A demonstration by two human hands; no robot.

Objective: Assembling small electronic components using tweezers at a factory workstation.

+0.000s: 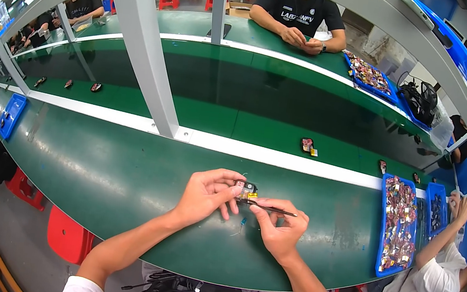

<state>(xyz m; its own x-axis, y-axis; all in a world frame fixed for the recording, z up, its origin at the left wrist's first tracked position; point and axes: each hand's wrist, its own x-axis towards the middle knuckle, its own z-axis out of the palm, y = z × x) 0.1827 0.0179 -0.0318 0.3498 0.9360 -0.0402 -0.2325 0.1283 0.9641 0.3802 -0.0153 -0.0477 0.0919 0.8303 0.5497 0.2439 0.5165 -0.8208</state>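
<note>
Over the near green table (138, 186), my left hand (206, 195) holds a small black device housing (247, 187), gripping its left side between thumb and fingers. Light, dark and yellow parts show inside the housing. My right hand (281, 229) is closed around dark tweezers (281, 211), which lie almost level. Their tip end reaches the lower edge of the housing beside the yellow part; exact contact is too small to tell. Below the housing, a tiny blue piece (244, 221) lies on the tabletop between my hands.
A blue tray (381, 226) full of small parts stands at right, beside a smaller blue tray (445, 205). Behind a white rail (233, 151), a green belt (237, 122) carries several devices. A grey post (143, 44) rises at left-centre. Co-workers sit opposite and at right.
</note>
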